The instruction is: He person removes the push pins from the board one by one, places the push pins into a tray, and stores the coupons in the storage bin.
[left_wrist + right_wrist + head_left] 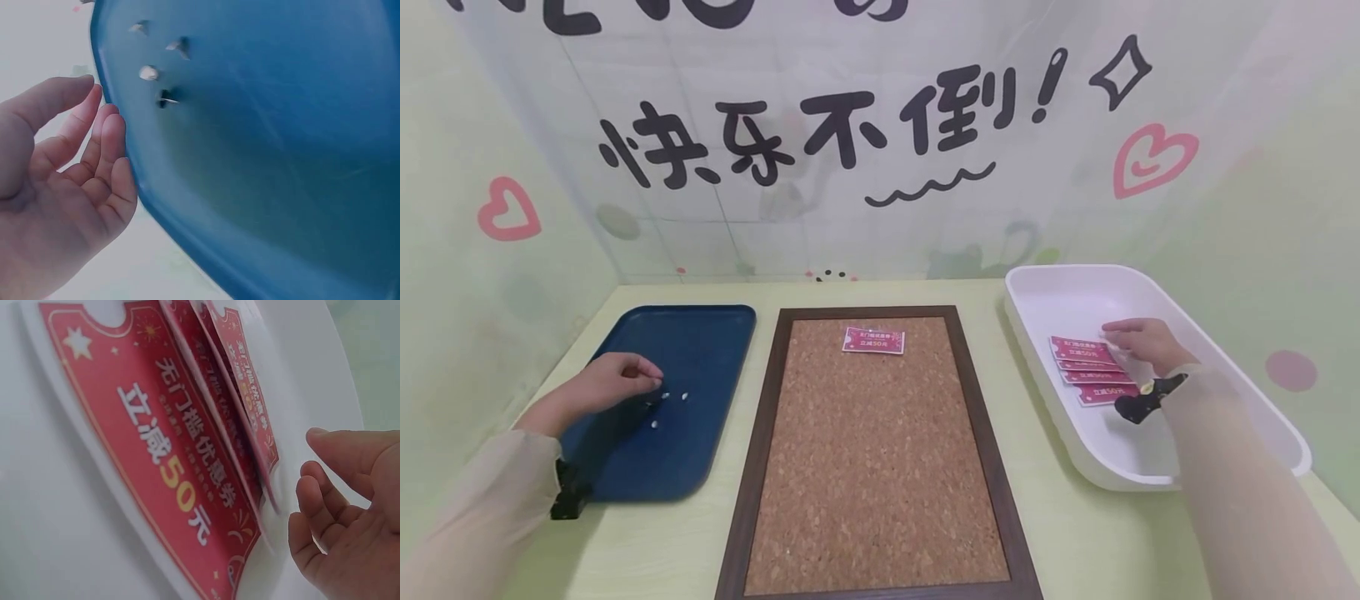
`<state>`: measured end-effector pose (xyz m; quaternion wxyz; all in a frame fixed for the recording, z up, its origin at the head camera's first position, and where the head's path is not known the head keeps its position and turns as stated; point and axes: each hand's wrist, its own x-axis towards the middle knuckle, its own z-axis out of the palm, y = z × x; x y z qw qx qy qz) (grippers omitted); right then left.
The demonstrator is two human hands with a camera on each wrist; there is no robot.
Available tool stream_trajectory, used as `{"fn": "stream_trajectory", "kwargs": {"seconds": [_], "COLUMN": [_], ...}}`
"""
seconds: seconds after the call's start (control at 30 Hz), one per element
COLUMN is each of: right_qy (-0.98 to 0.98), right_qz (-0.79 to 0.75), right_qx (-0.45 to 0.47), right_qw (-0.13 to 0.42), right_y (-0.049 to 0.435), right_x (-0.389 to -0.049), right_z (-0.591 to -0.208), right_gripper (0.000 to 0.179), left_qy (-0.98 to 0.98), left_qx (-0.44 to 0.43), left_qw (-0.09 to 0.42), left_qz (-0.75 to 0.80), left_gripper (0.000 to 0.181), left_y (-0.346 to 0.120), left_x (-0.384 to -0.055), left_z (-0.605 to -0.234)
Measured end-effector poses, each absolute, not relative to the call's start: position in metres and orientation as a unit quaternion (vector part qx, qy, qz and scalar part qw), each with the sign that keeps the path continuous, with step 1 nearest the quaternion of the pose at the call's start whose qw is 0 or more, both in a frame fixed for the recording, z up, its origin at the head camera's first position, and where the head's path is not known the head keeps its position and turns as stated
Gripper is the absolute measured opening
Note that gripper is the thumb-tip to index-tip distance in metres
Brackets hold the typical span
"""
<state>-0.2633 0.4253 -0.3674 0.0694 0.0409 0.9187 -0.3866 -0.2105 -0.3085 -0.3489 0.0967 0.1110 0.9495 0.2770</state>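
Observation:
My left hand (606, 387) hovers over the dark blue tray (722, 400), its fingers loosely bent with nothing visible between them. Several small metal thumbtacks (685, 397) lie on the tray close to the fingertips; in the left wrist view a pale thumbtack (149, 73) sits among them. Inside the white basin (1093, 292), my right hand (1138, 340) has its fingers bent beside several overlapping red coupons (1084, 352). The right wrist view shows the front coupon (169, 450) flat-faced, with the fingertips just off the coupons' edges.
Between tray and basin lies a cork board (876, 467) in a dark brown frame (762, 425). One red coupon (874, 341) is on its upper part, with a small tack at the coupon's top edge. All stand on a pale table (655, 550) before a printed wall cloth (820, 242).

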Motion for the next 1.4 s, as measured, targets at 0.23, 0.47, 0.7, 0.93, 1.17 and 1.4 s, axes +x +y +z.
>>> {"fn": "stream_trajectory", "kwargs": {"seconds": [0.23,0.47,0.7,0.93,1.17,1.4], "right_qy": [0.919,0.93,0.925,0.911,0.891,0.887], "right_qz": [-0.391,-0.363,-0.359,-0.367,-0.373,-0.362], "right_qx": [-0.006,-0.056,-0.126,-0.183,-0.247,-0.263], "right_qw": [0.057,0.036,0.005,0.038,0.078,0.112], "right_y": [0.409,0.376,0.329,0.285,0.246,0.205], "right_x": [-0.264,-0.266,-0.267,-0.266,-0.277,-0.289], "right_z": [-0.348,-0.321,-0.294,-0.282,-0.29,-0.309], "right_gripper": [0.053,0.048,0.038,0.034,0.029,0.029], "left_qy": [0.945,0.939,0.927,0.915,0.904,0.904], "left_qx": [0.133,0.165,0.202,0.224,0.236,0.221], "left_qw": [0.081,0.074,0.078,0.09,0.112,0.12], "left_qz": [0.288,0.291,0.305,0.324,0.338,0.347], "left_gripper": [0.025,0.024,0.022,0.019,0.02,0.017], "left_y": [-0.292,-0.263,-0.231,-0.2,-0.169,-0.135], "left_x": [-0.21,-0.208,-0.205,-0.214,-0.233,-0.255], "left_z": [-0.33,-0.313,-0.302,-0.308,-0.32,-0.333]}}
